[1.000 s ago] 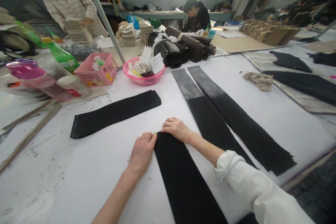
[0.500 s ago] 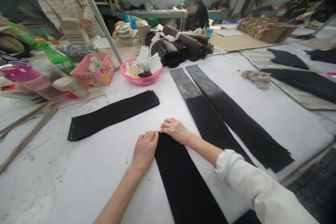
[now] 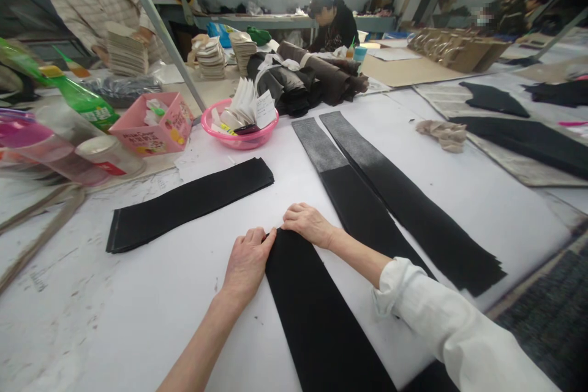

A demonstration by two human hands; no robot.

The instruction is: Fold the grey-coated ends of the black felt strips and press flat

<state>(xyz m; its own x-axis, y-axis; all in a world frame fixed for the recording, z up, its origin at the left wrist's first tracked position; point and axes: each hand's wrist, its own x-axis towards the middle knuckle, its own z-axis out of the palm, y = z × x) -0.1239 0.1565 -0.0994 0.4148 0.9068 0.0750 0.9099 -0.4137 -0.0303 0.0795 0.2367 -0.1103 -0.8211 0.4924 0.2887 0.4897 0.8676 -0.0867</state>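
Over on the left I see a pink cardboard box with printed sides standing near a green plastic bottle. Next comes a short stack of black fabric strips lying slantwise on the white-topped table, then a round pink plastic basin holding papers. In front of the basin, the person's left hand has its fingers curled, nearly closed, at the far left corner of a long, wide black fabric strip, which lies flat and runs toward the person. The right hand, fingers bent inward, touches its far edge just beside the left; I can't tell whether either hand pinches the cloth or only presses it. Just right lie two long black strips with greyish far ends, side by side, and farther right a crumpled beige cloth.
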